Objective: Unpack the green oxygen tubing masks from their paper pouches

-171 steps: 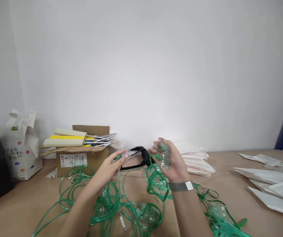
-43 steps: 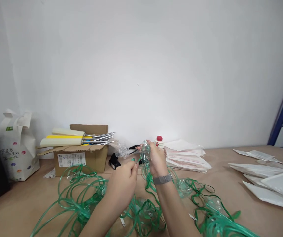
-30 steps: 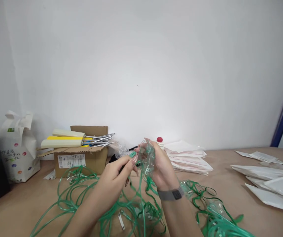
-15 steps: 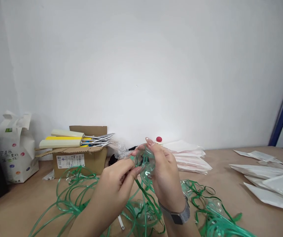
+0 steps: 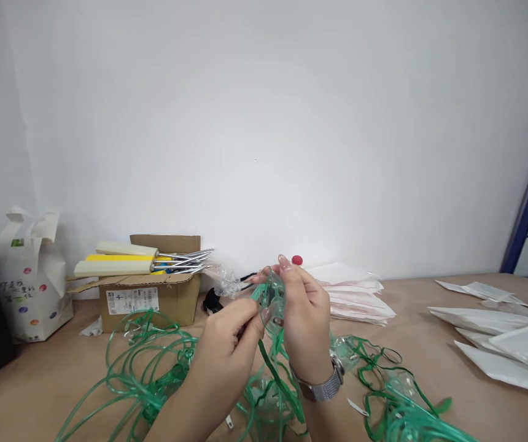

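A clear green oxygen mask (image 5: pixel 273 301) is held up in front of me. My right hand (image 5: pixel 305 319), a mesh-band watch on its wrist, wraps round the mask from the right. At the mask's left edge, my left hand (image 5: pixel 234 337) has its fingers pinched together. From beneath those fingers a dark green elastic strap (image 5: pixel 275 374) hangs down; the fingertips hide just what they grip. Coiled green tubing (image 5: pixel 144 368) lies on the table to the left. Another mask (image 5: pixel 268 399) with strap and tubing lies below my hands.
More masks and tubing (image 5: pixel 406 399) lie to the right. At the back left a cardboard box (image 5: pixel 176 301) holds tools with metal shafts, beside a white bag (image 5: pixel 38 288). White paper pouches (image 5: pixel 360 294) are stacked behind my hands, and white packets (image 5: pixel 512 331) lie far right.
Both hands have shifted slightly, the left one to the right. The mask has turned in my right hand, which has rolled at the wrist so the watch face shows less.
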`<state>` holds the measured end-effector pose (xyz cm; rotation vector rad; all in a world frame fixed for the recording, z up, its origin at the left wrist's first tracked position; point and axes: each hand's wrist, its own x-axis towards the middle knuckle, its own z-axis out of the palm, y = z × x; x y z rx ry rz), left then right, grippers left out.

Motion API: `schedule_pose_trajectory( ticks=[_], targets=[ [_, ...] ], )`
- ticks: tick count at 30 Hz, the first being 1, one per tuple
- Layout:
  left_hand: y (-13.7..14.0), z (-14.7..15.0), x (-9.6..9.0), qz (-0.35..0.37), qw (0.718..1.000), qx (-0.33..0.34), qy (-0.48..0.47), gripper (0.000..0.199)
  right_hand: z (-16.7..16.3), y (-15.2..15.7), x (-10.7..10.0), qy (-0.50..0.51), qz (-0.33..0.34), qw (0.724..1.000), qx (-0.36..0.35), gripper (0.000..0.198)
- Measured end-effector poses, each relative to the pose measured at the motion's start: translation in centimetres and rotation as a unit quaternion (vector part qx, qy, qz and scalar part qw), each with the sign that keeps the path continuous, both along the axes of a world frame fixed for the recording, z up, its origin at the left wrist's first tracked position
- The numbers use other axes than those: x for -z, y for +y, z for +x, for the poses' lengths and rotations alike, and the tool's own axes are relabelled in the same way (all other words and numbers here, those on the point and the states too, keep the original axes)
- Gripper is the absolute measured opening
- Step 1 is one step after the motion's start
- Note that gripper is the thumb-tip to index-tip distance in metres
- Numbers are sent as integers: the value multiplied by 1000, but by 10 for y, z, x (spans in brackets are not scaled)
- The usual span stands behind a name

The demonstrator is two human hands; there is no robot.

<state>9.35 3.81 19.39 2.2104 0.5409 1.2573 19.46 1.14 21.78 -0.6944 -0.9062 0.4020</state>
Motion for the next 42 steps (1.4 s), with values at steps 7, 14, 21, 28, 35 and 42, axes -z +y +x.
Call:
schedule_pose_trajectory(
  ticks=[7, 14, 21, 28, 35, 42],
  targets=[
    [4, -1, -3, -62, 998, 25, 0, 32, 1, 7, -4, 125, -28, 989, -81, 15],
    [14, 1, -1, -78, 994, -74, -30, 29, 6, 7, -5, -45, -53, 997, -40, 26],
    [26, -8, 0, -58, 983, -159, -73, 23, -4, -9, 2, -453, -49, 878, 148, 29],
    [61, -13, 17, -136, 980, -5, -145, 20, -33, -12, 17, -667, -36, 636, 386, 33],
    [76, -16, 22, -163, 976, -14, -142, 15, -41, 5, 28, -679, -17, 611, 406, 26],
    [71, -17, 16, -168, 976, -14, -138, 21, -41, 4, 28, -673, -17, 617, 407, 28]
  ],
)
